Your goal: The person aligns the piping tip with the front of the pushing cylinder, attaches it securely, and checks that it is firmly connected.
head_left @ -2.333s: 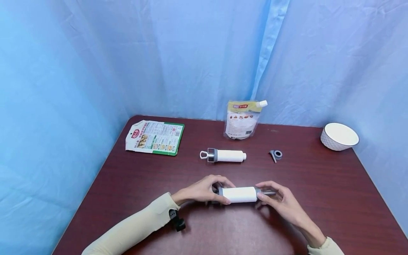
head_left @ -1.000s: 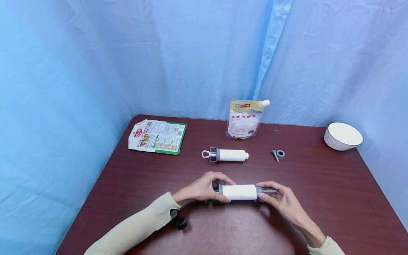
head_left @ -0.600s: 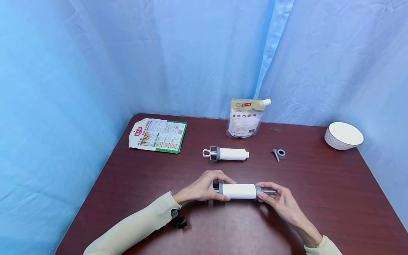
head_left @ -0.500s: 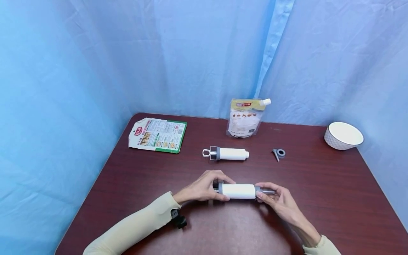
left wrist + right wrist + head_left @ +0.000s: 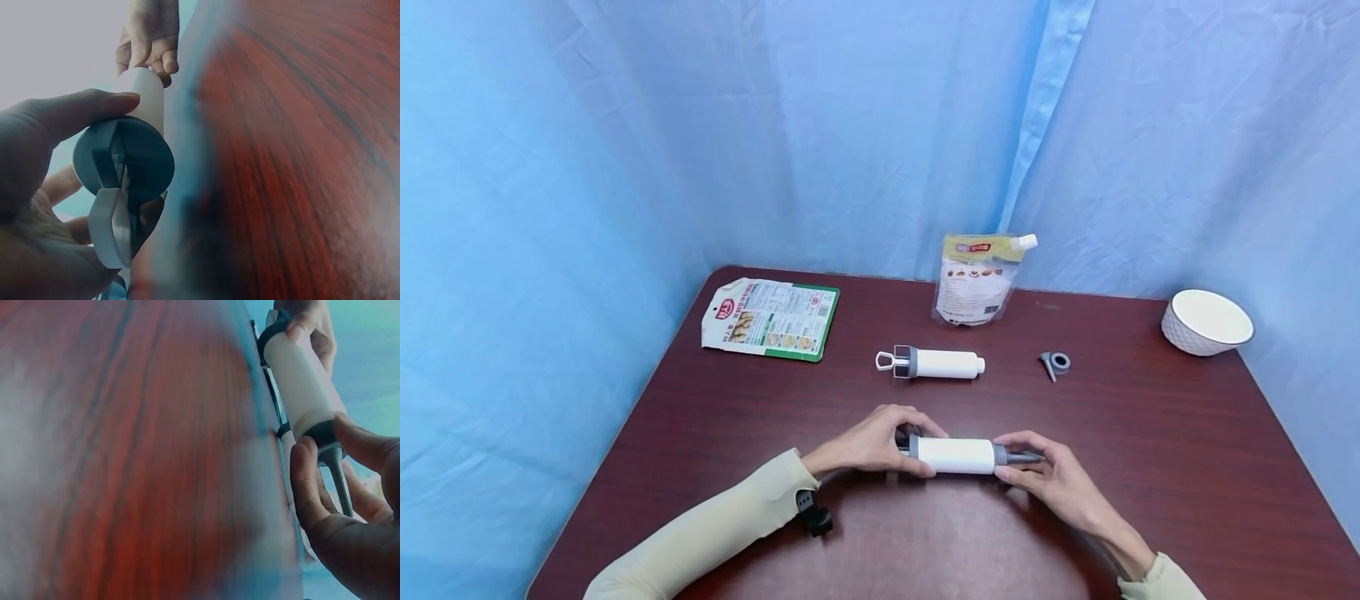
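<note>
A white piping syringe [image 5: 957,456] with grey end caps lies level between both hands, low over the table's near side. My left hand [image 5: 874,442] grips it at the plunger end, its thumb on the barrel in the left wrist view. The looped white plunger handle [image 5: 111,228] shows below that grey cap. At the other end my right hand [image 5: 1060,483] pinches the grey nozzle cap [image 5: 322,435] between thumb and fingers. From that cap the tapered nozzle [image 5: 339,483] runs on toward the right palm. A second white piping syringe [image 5: 946,364] lies behind on the table.
Behind to the right lies a small grey nozzle with a ring [image 5: 1056,363]. A spouted pouch [image 5: 976,283] stands at the table's back edge. A flat printed packet [image 5: 775,321] lies at back left, and a white bowl [image 5: 1206,323] stands at back right.
Both hands have shifted slightly left and nearer to me with the syringe. The right fingers have changed their hold a little around the nozzle cap. The other things have stayed in place.
</note>
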Demonstrator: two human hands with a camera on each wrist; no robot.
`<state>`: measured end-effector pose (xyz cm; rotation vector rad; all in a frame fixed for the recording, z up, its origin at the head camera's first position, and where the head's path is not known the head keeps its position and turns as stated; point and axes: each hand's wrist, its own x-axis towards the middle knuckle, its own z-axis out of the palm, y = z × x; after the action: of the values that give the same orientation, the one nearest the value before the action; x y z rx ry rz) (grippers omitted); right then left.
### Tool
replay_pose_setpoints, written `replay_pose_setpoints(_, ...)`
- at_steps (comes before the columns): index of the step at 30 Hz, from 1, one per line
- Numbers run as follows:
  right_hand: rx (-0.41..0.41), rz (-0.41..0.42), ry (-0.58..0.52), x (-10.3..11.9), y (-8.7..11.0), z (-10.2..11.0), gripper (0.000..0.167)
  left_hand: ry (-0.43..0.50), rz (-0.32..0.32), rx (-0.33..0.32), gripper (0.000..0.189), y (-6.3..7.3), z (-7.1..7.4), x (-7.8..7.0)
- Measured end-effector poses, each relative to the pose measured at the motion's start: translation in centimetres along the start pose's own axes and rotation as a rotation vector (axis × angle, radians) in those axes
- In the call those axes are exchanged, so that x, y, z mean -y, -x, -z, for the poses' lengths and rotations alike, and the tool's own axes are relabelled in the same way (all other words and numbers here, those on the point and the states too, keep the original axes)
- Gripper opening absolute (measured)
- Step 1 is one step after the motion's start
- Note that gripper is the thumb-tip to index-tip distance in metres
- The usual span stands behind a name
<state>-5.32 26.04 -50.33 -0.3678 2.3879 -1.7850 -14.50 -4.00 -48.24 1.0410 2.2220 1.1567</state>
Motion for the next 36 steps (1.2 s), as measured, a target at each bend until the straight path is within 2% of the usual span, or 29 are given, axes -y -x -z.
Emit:
replay_pose_setpoints(3, 0.047, 0.014, 0.028, -0.2, -0.2, 0.1, 0.035, -0.033, 0.018, 0.003, 0.043, 0.1, 0.0, 0.1)
replay_pose_setpoints(7, 0.068, 0.015, 0.051, -0.4, -0.2, 0.0, 0.035, -0.061, 0.016, 0.017, 0.042, 0.1, -0.1, 0.2)
replay_pose_setpoints(19, 0.04, 0.04, 0.134, -0.2, -0.8, -0.5, 0.035, -0.088, 0.03, 0.034, 0.048, 0.0, 0.3, 0.3)
replay_pose_setpoints(28, 0.024, 0.073, 0.327, 1.2, -0.8, 0.6, 0.034, -0.063, 0.003, 0.056, 0.057, -0.7, 1.2, 0.0)
replay_pose_setpoints(32, 0.03, 0.082, 0.375, 1.3, -0.7, 1.0, 0.034, -0.047, -0.012, 0.093, 0.06, -1.1, 1.6, -0.4)
replay_pose_setpoints(36, 0.046, 0.076, 0.349, 0.6, -0.6, 0.9, 0.032, -0.052, -0.015, 0.132, 0.06, -1.3, 1.5, -0.9)
